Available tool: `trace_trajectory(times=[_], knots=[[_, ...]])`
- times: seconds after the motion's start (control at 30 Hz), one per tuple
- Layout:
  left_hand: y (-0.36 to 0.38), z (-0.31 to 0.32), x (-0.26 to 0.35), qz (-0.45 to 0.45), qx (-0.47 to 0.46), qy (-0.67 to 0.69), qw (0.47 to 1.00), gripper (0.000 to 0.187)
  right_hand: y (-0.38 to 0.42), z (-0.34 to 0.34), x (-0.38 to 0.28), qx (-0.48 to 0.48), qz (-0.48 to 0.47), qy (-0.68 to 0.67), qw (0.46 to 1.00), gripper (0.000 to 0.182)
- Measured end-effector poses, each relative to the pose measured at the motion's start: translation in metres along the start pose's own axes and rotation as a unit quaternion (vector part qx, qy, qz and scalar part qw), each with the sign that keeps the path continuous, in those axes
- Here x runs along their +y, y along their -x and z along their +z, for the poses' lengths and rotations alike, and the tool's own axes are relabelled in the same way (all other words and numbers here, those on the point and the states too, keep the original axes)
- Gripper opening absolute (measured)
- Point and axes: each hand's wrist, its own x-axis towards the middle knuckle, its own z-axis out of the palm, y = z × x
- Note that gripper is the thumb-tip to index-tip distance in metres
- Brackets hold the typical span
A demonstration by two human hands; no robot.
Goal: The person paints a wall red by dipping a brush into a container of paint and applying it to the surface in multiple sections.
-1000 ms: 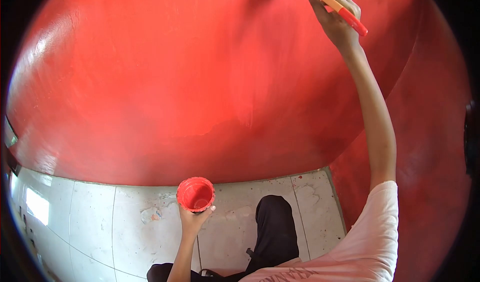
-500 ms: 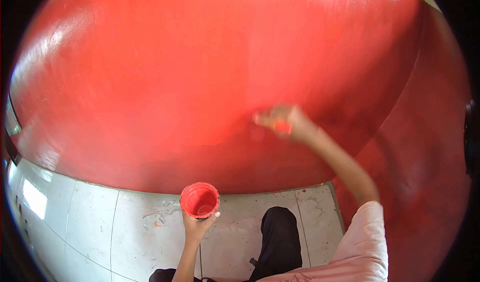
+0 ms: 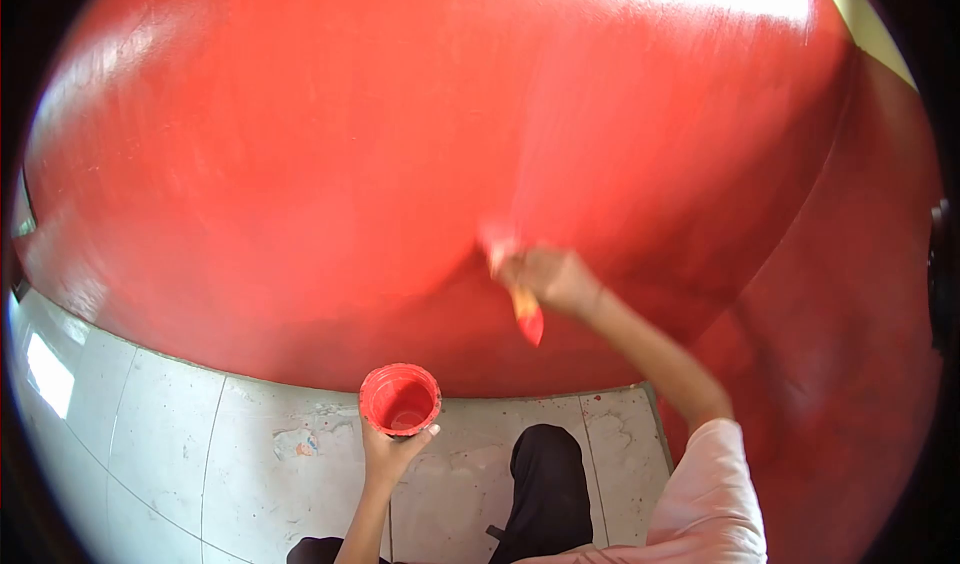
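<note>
My left hand (image 3: 392, 451) is wrapped round a small tub (image 3: 400, 400), its rim and inside coated with red paint. It is held upright above the floor, near the foot of the wall. My right hand (image 3: 552, 279) grips a paintbrush (image 3: 526, 309) with a yellowish handle ending in a red tip. The bristle end is blurred by motion and points up and left at the red wall (image 3: 330, 164), at or very close to its surface. The fingers partly hide the middle of the brush.
Pale floor tiles (image 3: 265, 484) with paint marks run along the base of the wall. Another red wall (image 3: 840, 364) meets it at a corner on the right. A yellowish patch (image 3: 868, 24) shows at upper right. My dark-trousered knee (image 3: 548, 474) is below.
My right hand has moved down and a little left, and the brush has turned from nearly level to steep, bristles upward. The tub has stayed almost in place. The view has shifted slightly.
</note>
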Motion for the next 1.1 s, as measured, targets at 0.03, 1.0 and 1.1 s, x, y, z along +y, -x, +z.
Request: trace_trajectory(times=[0.03,1.0,1.1], knots=[[0.001,0.000,-0.002,0.006,0.004,-0.005,1.000,0.066,0.022,0.009,-0.032,-0.051,0.016,-0.063,0.997,0.034],[-0.002,-0.007,-0.019,0.036,0.006,-0.001,0.999,0.067,-0.174,-0.115,0.153,0.238,0.157,-0.074,0.956,0.019],[-0.002,-0.013,-0.029,-0.014,-0.036,0.010,0.999,0.082,-0.172,-0.120,0.143,0.183,0.098,0.029,0.978,0.020]])
